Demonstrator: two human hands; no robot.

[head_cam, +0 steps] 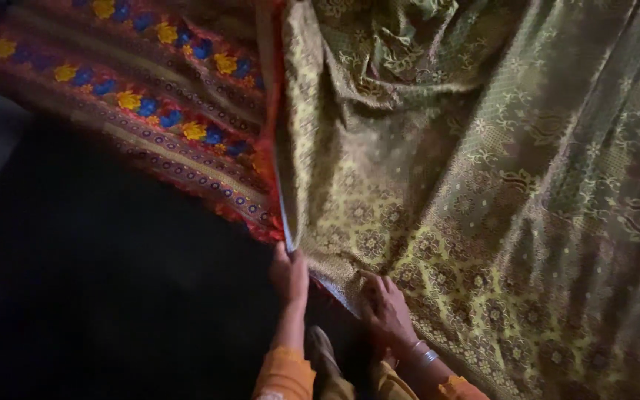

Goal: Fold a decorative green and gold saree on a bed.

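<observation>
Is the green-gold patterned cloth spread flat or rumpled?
Rumpled: the green-gold cloth bunches into deep folds at the top, flatter near the left hand and right hand at its lower edge.

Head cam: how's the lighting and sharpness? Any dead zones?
Head view: dim and uneven; the gold patterned cloth is lit best and its weave reads, though slightly soft. The red bordered cloth is darker but its blue and yellow flowers show. The dark floor at lower left is near black, no detail. Left hand and right hand at the cloth edge are shadowed, a bit blurred. No glare.

left hand [289, 272], right hand [387, 307], gold brocade cloth [438, 185] edge
</observation>
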